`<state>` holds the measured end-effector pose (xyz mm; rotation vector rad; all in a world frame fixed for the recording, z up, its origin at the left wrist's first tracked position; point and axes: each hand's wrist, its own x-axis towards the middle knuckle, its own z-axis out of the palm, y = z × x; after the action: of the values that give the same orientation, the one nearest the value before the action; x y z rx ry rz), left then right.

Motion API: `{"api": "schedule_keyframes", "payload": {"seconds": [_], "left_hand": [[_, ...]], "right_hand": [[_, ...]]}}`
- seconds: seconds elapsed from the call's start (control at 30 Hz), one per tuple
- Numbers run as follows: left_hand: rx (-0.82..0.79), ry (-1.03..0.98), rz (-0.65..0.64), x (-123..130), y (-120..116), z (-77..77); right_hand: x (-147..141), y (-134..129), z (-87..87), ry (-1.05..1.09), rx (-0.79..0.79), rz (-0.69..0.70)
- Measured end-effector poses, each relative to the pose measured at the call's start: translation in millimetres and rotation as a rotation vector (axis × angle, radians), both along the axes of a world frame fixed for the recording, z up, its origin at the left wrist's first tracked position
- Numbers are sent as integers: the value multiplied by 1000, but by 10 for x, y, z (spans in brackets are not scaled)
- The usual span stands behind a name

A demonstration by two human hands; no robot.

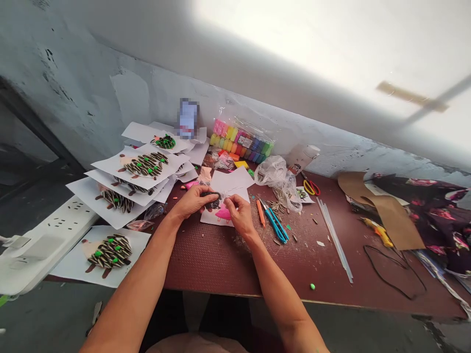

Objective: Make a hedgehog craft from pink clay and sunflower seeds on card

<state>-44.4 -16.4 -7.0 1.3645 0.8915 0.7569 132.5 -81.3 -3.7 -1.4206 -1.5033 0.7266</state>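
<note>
My left hand (195, 201) is closed round a dark lump (212, 200) above the middle of the table. Close beside it on the right, my right hand (237, 211) has its fingers pinched together; whatever is between them is too small to make out. Beneath both hands lie white sheets (235, 180), one bearing a pink shape (223, 212) partly covered by my right hand. An orange marker (261, 213) and a blue-handled tool (275, 223) rest to the right of my right hand.
Hedgehog pictures with seed spines (143, 165) are stacked at left, near a power strip (47, 242). Behind are coloured clay packs (241, 142) and a plastic bag (277, 176). Scissors (311, 187), clear sticks (334, 240) and a yellow glue gun (379, 231) lie at right.
</note>
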Motion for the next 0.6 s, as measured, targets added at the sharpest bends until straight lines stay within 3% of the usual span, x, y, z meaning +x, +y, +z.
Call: {"api": "schedule_keyframes", "payload": {"seconds": [0.2,0.6], "left_hand": [[-9,-53,-11,-32,20,-18],[20,-30,-4,-5,24,-37]], "right_hand": [[32,26,-11,149,-44,22],[54,30,-7,188,-107,104]]}}
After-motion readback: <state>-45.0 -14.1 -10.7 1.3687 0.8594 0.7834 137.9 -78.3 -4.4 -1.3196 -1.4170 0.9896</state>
